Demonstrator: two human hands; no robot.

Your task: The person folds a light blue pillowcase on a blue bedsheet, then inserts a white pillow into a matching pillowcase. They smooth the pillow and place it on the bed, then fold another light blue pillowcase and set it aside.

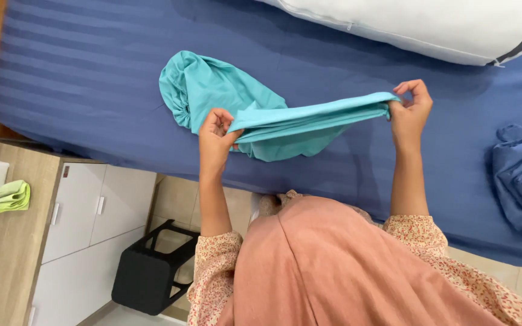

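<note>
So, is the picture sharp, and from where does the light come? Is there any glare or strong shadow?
Head view: sharp overall, no motion blur on the left hand, right hand or teal cloth. Light is soft and even, without glare. The cloth throws a faint shadow on the blue striped sheet. The white pillow is bright but not washed out. The scene appears upside down.
</note>
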